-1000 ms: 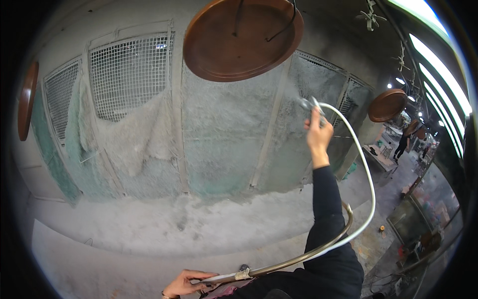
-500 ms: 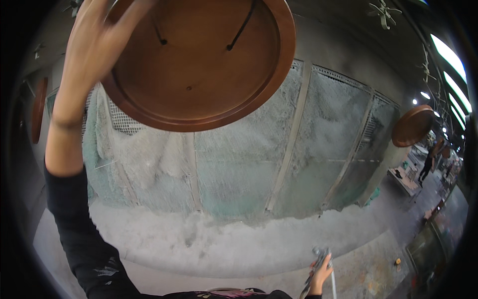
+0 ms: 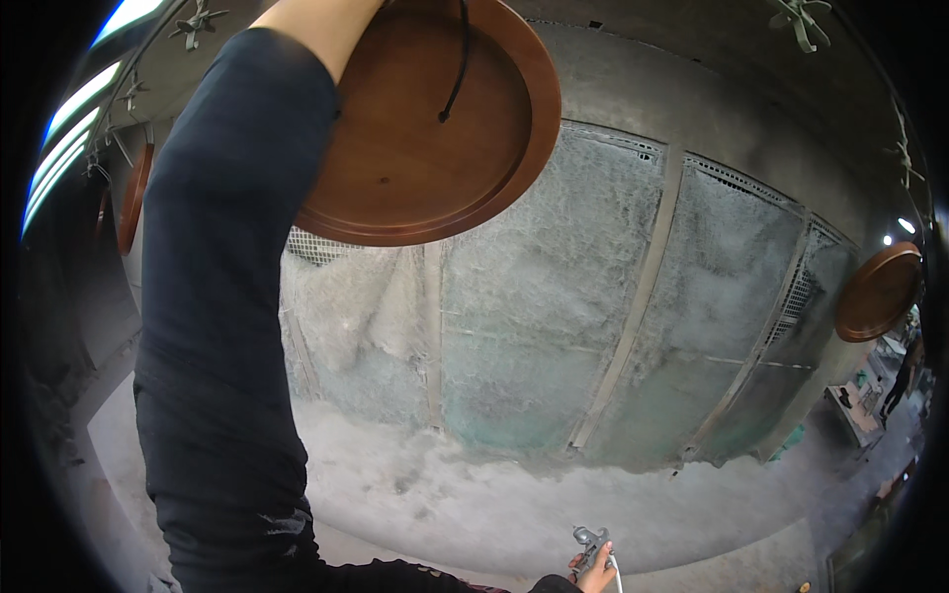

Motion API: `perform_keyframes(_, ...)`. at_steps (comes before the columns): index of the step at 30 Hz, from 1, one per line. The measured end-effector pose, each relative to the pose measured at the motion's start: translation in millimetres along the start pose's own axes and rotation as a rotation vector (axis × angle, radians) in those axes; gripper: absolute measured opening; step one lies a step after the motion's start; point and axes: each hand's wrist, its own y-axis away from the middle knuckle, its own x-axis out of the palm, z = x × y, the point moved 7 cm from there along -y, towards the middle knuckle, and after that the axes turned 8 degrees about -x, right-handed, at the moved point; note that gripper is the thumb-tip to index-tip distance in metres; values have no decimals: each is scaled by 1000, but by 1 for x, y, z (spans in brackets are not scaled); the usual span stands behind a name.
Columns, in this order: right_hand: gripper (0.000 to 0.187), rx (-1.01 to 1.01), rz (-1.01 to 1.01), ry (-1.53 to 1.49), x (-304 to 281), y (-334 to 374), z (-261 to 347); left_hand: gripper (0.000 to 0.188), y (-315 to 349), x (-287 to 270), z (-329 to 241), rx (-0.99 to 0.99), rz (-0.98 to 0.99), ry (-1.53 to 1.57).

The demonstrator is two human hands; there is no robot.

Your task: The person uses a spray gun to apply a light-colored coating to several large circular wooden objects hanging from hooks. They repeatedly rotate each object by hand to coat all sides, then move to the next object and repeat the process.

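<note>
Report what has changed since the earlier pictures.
The right hand came down from the upper right to the lower edge, keeping the spray gun. The left hand left the hose and went up out of view; its forearm crosses the large brown disc, which still hangs.

Pale dust (image 3: 395,465) across the floor (image 3: 712,509)

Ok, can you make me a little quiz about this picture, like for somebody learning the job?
1. What does the right grip hold?
2. True or false: the dark left sleeve hides part of the large brown disc.
3. Which is nearest the picture's right edge?
A) the dark left sleeve
B) the large brown disc
C) the smaller-looking brown disc

Key:
1. A grey spray gun.
2. True.
3. C.
</note>
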Motion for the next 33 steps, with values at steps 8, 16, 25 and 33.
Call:
perform_keyframes(8, 45, 51, 0, -113, 28, -11, -15, 53, 6, -6, 79, 124, 26, 11)
perform_keyframes(16, 49, 38, 76, -31, 59, -26, -34, 49, -47, 39, 173, 92, 445, -234)
perform_keyframes(25, 47, 26, 121, -78, 104, -7, -21, 59, -44, 68, 126, 191, 523, -165)
perform_keyframes(33, 48, 8, 128, -37, 81, -6, -47, 59, 0, 108, 110, 222, 683, -85)
